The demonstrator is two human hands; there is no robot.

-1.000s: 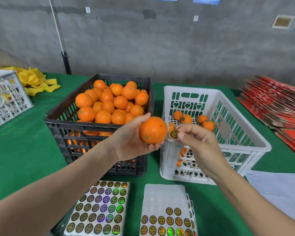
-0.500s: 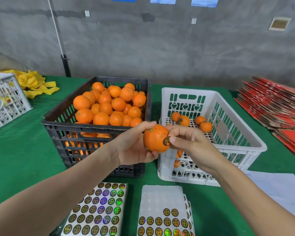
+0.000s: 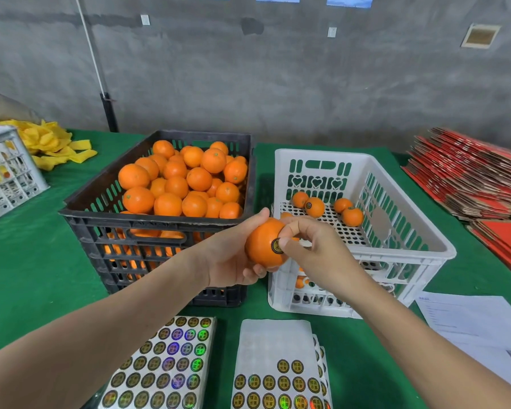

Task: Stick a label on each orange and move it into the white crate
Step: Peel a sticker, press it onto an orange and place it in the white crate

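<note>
Grey concrete wall behind; bench (image 3: 27, 276) covered in green cloth.

Counts:
- Crates, 3: one black crate (image 3: 160, 221), one white crate (image 3: 396, 202), one pale crate (image 3: 9, 178) at the left edge.
- The black crate holds a heap of oranges (image 3: 189, 184), too many to count.
- Loose oranges (image 3: 352, 216) on the white crate's perforated floor: 4 plain, a fifth partly hidden behind the fingers.
- Label sheets, 2: the full sheet (image 3: 165, 367) at near left, and the part-used sheet (image 3: 275, 340) beside it with labels only in its lower rows.

Both hands hold one orange (image 3: 261, 249) in the air, over the gap between the black and white crates' near corners. The left hand (image 3: 230, 258) cups it from the left and below. The right hand (image 3: 316, 249) curls over its right side, with the thumb pressing the edge of the label (image 3: 275, 245).

The orange is smooth, evenly coloured and round. Its label is a round dark disc with gold characters, partly under the thumb.
</note>
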